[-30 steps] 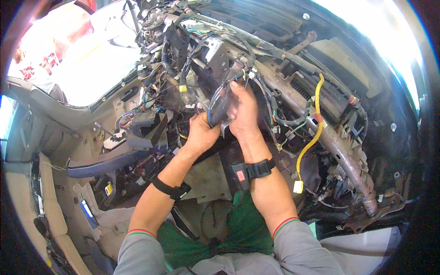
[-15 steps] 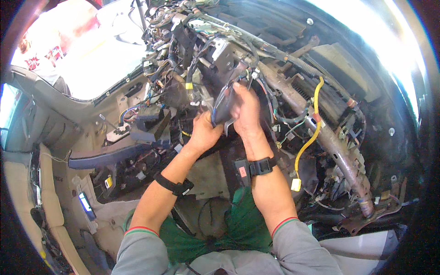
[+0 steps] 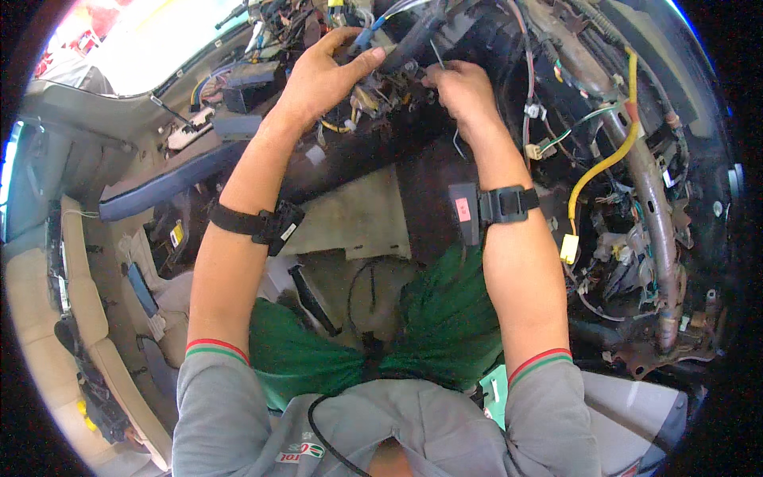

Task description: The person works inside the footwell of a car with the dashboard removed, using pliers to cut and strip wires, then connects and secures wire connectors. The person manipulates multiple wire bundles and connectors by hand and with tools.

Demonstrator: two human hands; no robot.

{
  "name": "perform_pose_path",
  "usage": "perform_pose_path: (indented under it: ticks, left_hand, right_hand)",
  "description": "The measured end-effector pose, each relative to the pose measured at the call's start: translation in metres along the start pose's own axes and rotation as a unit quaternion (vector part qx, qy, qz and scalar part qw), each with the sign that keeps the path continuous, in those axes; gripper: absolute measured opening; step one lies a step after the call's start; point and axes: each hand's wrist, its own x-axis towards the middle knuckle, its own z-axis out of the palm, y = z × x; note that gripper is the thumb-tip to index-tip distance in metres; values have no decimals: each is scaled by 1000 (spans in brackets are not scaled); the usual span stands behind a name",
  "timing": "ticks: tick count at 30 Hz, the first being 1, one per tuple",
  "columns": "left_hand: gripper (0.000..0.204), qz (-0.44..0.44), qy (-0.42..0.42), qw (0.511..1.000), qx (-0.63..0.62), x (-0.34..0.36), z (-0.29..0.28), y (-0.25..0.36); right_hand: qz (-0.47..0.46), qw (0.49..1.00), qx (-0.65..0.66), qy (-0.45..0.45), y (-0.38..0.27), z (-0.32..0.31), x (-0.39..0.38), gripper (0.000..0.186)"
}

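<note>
Blue wires (image 3: pixel 366 36); left hand (image 3: pixel 322 78) — touching.

Your grey shirt (image 3: pixel 218 397) and green trousers (image 3: pixel 306 350) look like matt cloth. At centre right, your strap buckle (image 3: pixel 506 205) is smooth black plastic. Top centre, you have blue wires (image 3: pixel 366 35) in smooth plastic coating; at right, a dull, scuffed metal beam (image 3: pixel 655 195) and a plastic-sheathed yellow cable (image 3: pixel 594 171).
</note>
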Motion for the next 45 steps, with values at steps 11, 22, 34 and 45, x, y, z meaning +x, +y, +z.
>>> perform_pose_path:
  ticks: [11, 22, 34, 45]
  left_hand:
    - [34, -221, -94, 943, -231, -1, 59, -72]
    - [39, -310, -76, 867, -383, 14, 99, -103]
    - [55, -53, 61, 990, 116, 38, 110, -127]
    - [36, -108, -8, 992, -71, 51, 106, -111]
  right_hand:
    - [13, 950, -237, -202, -3, -19, -14, 31]
    - [-15, 905, -371, -207, 13, -10, -14, 34]
    - [-131, 848, -479, -186, 6, 3, -7, 33]
    - [-109, 830, -504, -214, 4, 13, -4, 35]
